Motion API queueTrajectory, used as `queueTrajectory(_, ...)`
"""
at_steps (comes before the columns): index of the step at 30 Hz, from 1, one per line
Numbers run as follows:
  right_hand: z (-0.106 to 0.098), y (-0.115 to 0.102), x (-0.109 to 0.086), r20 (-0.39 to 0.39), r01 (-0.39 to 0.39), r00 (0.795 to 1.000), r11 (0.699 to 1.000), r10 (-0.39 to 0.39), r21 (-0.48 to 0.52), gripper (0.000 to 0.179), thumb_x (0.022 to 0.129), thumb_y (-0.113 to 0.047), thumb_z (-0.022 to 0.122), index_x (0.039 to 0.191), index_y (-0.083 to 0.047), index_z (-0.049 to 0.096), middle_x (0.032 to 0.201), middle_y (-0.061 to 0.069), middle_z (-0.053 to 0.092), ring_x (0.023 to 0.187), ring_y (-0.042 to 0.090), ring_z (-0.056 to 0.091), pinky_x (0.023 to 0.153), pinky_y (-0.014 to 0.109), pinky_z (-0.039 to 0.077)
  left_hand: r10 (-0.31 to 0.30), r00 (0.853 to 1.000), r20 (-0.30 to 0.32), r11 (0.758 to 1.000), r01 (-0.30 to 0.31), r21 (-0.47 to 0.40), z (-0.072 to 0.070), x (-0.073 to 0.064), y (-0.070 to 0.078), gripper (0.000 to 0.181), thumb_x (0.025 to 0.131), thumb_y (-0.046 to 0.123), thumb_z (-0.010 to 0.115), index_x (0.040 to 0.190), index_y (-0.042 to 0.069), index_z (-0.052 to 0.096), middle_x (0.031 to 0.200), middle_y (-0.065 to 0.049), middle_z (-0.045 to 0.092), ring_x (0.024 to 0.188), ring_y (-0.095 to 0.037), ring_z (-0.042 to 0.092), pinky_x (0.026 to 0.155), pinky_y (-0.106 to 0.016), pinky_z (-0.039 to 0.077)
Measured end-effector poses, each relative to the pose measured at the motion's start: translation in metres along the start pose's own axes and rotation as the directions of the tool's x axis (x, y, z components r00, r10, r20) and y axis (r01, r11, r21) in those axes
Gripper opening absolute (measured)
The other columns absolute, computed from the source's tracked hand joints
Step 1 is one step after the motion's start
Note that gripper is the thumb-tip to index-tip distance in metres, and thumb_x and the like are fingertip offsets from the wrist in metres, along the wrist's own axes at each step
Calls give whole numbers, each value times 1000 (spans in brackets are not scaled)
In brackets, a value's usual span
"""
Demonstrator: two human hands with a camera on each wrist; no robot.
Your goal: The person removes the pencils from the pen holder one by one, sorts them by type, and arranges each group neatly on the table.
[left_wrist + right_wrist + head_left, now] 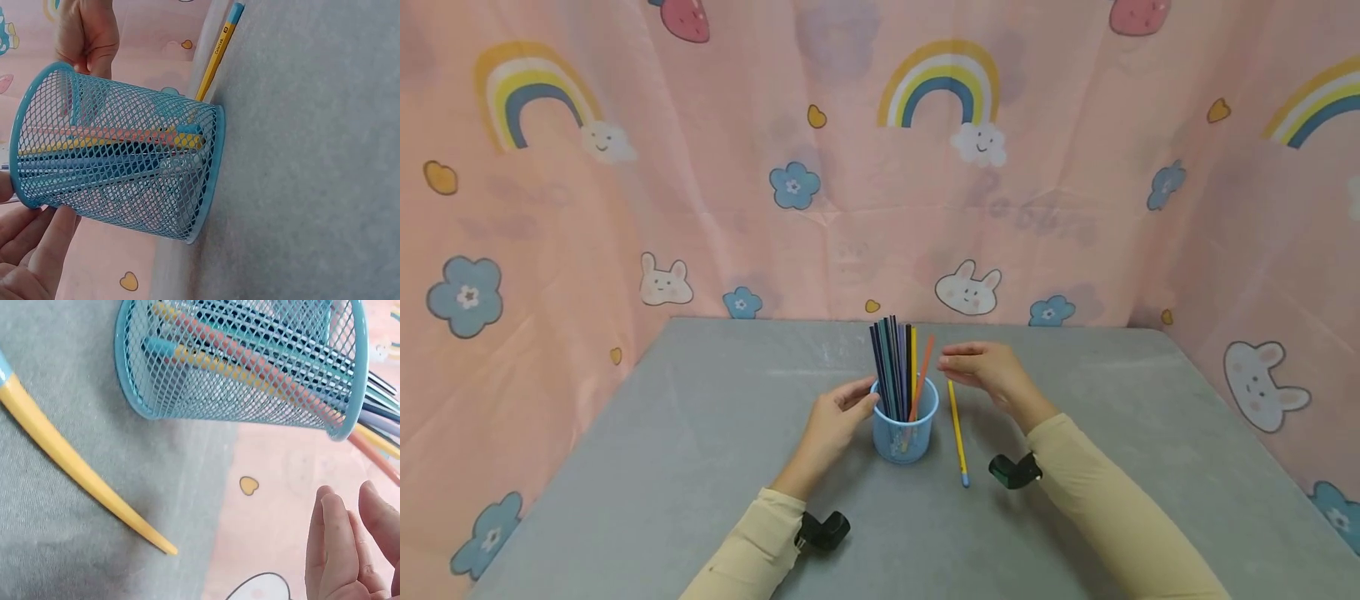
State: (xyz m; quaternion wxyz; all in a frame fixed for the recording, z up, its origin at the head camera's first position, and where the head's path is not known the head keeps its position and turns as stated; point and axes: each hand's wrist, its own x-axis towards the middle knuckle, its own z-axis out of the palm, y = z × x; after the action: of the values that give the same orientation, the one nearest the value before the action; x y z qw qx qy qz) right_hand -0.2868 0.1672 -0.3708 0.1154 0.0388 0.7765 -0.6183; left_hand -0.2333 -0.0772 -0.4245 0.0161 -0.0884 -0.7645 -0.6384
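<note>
A light-blue mesh pencil cup (904,442) stands on the grey table, holding several dark pencils (889,367), a yellow pencil (913,358) and an orange pencil (922,375). My left hand (831,429) grips the cup at its left side near the rim, with thumb and fingers curved about the wall. To the right of the cup, my right hand (992,375) hovers above the table with nothing in it. Its fingers (337,544) are extended and the thumb stands apart from them. A yellow pencil with a blue end (958,433) lies beneath and left of that hand.
The grey table (700,467) reaches back to a pink curtain (850,242) printed with rainbows, flowers and rabbits. A black wrist camera (823,531) sits on the left sleeve, another black camera (1017,472) on the right one.
</note>
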Motion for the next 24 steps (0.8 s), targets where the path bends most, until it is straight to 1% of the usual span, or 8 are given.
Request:
queueTrajectory(3, 3, -3, -1, 10, 0, 1000, 1000, 0, 12, 42, 95, -17, 68, 132, 2, 60, 129, 17, 66, 115, 24, 69, 104, 39, 51, -6, 1000, -5, 1000, 6, 3, -2, 0, 1, 40, 98, 21, 64, 133, 2, 62, 132, -18, 65, 123, -31, 63, 104, -42, 53)
queueTrajectory(8, 7, -5, -2, 14, -3, 1000, 1000, 3, 4, 40, 95, -18, 69, 129, 0, 62, 128, 17, 68, 122, 31, 64, 108, 44, 48, -4, 1000, -4, 1000, 4, 1, -2, -1, 2, 39, 98, 20, 65, 132, 3, 63, 131, -17, 66, 123, -31, 63, 104, -43, 54)
queueTrajectory(14, 8, -8, -3, 29, 1, 1000, 1000, -2, 28, 40, 93, -18, 71, 128, -1, 63, 121, 11, 71, 124, 33, 63, 108, 43, 48, 7, 1000, -7, 1000, -7, 0, -1, 0, 2, 39, 98, 20, 64, 131, 1, 62, 131, -18, 66, 122, -32, 63, 103, -43, 54)
queueTrajectory(17, 7, -8, -5, 39, 0, 999, 1000, -1, 29, 41, 93, -19, 72, 128, -2, 63, 118, 9, 72, 122, 31, 64, 107, 42, 49, 11, 1000, 2, 1000, -11, 1, 0, 0, 3, 39, 98, 20, 63, 132, 0, 62, 131, -19, 65, 123, -32, 63, 103, -43, 54)
queueTrajectory(20, 7, -8, -7, 54, 27, 998, 1000, -27, 2, 42, 93, -20, 71, 130, -1, 62, 120, 10, 71, 120, 29, 66, 105, 40, 51, 13, 1000, 13, 1000, -13, -2, 0, 1, 2, 40, 98, 20, 63, 132, -1, 61, 132, -20, 65, 123, -33, 63, 103, -42, 54)
queueTrajectory(24, 11, -8, -8, 62, 51, 997, 999, -50, -9, 45, 93, -20, 72, 131, 0, 60, 120, 10, 71, 112, 23, 69, 104, 39, 52, 8, 1000, 19, 1000, -8, -4, -1, 0, 0, 40, 99, 20, 63, 132, -1, 61, 131, -20, 65, 122, -33, 63, 103, -41, 54)
